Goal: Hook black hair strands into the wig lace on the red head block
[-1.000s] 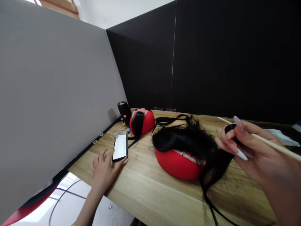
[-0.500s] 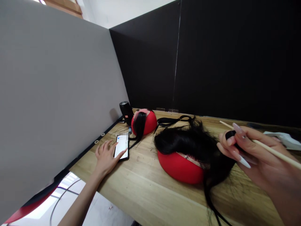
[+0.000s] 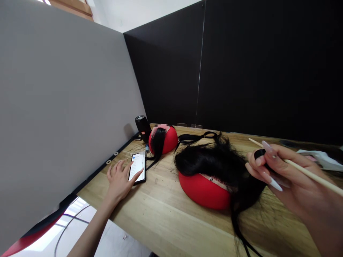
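My left hand (image 3: 121, 182) lies with its fingers apart over a lit phone (image 3: 137, 167) on the wooden table, its fingertips at the screen. At the right, my right hand (image 3: 285, 171) is raised with its fingers closed around a thin pale wooden stick (image 3: 308, 174) whose tip points up and left. A black band circles one finger of that hand. Just left of it a large red dome (image 3: 203, 191) bears a mass of black hair (image 3: 211, 160), with a strip of pale netting showing between them. Loose strands hang toward the table's front edge.
A smaller red dome (image 3: 170, 140) with black hair stands behind the phone, beside a black cylindrical speaker (image 3: 143, 128). A tied black hair bundle (image 3: 194, 137) lies behind the large dome. White material (image 3: 321, 159) rests far right. Grey (image 3: 66, 89) and black (image 3: 254, 64) panels enclose the table (image 3: 158, 210).
The whole view has shifted very slightly. Both hands keep nearly the same pose, the left at the phone and the right around the stick.
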`<state>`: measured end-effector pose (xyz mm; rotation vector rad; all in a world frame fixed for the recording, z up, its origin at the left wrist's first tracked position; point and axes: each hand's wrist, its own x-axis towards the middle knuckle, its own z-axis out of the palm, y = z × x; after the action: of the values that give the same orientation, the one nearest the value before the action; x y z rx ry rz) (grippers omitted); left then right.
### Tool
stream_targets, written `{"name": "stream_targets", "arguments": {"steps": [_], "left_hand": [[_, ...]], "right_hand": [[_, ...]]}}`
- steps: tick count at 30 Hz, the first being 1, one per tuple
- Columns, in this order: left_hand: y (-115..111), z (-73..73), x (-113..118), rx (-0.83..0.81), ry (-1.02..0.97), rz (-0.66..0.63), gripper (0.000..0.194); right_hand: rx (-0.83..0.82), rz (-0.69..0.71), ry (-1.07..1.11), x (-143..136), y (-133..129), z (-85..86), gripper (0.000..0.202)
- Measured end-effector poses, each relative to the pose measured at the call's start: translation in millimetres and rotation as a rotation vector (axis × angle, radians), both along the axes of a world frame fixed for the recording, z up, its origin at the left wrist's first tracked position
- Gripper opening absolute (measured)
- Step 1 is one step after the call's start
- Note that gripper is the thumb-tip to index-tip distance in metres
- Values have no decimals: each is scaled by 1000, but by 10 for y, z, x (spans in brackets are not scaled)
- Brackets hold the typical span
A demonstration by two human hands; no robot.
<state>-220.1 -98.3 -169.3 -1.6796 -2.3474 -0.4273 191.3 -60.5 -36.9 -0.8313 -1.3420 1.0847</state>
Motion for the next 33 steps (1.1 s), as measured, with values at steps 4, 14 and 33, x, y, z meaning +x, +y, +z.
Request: {"name": "stream_targets", "arguments": {"steps": [4, 14, 33], "left_hand": [[-30, 251, 313, 126, -63, -195, 48], [6, 1388, 1931, 33, -389, -1087, 62], [398, 1723, 2472, 34, -1313, -1530, 29]], "right_hand": [[-17, 26, -51, -2, -18, 27, 36], [48, 171, -513, -76, -192, 111, 29], [251, 0, -563, 258, -124, 322, 34]]}}
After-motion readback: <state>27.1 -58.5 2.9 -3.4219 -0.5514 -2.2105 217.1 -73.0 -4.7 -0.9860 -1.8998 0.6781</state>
